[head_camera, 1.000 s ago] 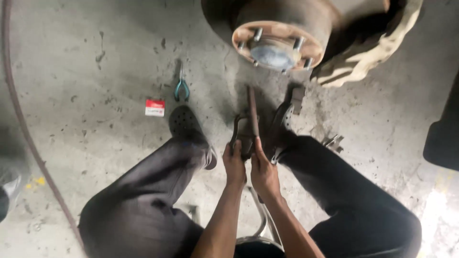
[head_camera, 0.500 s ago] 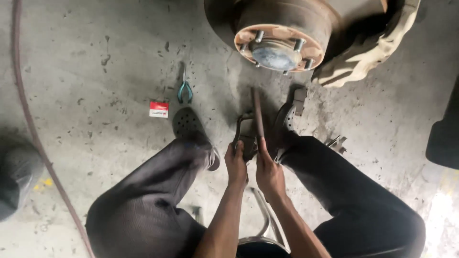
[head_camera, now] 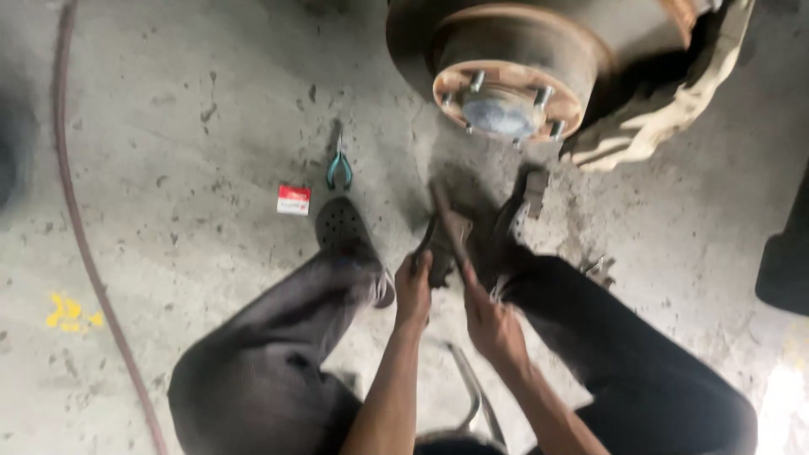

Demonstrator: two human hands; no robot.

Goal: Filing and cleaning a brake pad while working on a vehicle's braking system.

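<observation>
Going left to right, all positions given off the hub (head_camera: 514, 93). Far left of it, a hose (head_camera: 80, 244) is running down the concrete floor (head_camera: 194, 109). Closer in, a small red and white box (head_camera: 293, 200) is lying flat, left of and below the hub. Just right of the box, blue-handled pliers (head_camera: 339, 165) are lying with the handles toward the person. Below the pliers, a dark perforated clog (head_camera: 344, 232) is planted on the floor, dark trouser leg behind it. Below the hub and slightly left, the left hand (head_camera: 413, 295) is gripping a dark bracket-like part (head_camera: 438, 248), fingers closed around its lower edge. Right beside it, the right hand (head_camera: 491, 327) is wrapping shut around the handle end of a rusty bar (head_camera: 451, 227), which is slanting up toward the hub and crossing the part. Frame is blurred, so the exact contact between bar and part is not readable. Under the hands, a bent metal rod (head_camera: 472, 392) is showing between the knees. Directly below the hub, the other foot (head_camera: 510, 223) is sitting next to a grey pad (head_camera: 533, 184). Right of the hub, a pale caliper (head_camera: 666, 114) is hanging against the rotor edge.
</observation>
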